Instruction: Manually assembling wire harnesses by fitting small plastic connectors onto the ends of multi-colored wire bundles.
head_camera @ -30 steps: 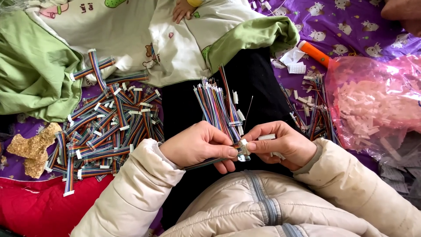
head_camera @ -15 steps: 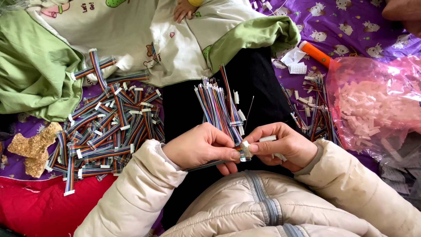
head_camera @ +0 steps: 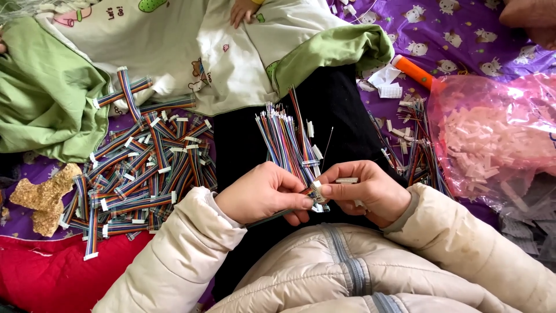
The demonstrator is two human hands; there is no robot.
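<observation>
On my left lies a heap of finished ribbon cables (head_camera: 139,174) with white ends, beside a green cloth (head_camera: 40,110) and a white blanket (head_camera: 191,52). On my right a pink plastic bag (head_camera: 492,139) holds many small white connectors, and an orange tool (head_camera: 414,71) lies near it. All rests on a purple printed sheet (head_camera: 463,35); a red cloth (head_camera: 46,278) is below left. My left hand (head_camera: 263,194) is closed around a bundle of coloured wires (head_camera: 286,145) over my black lap. My right hand (head_camera: 368,191) pinches a small white connector (head_camera: 317,188) at the wires' near end.
</observation>
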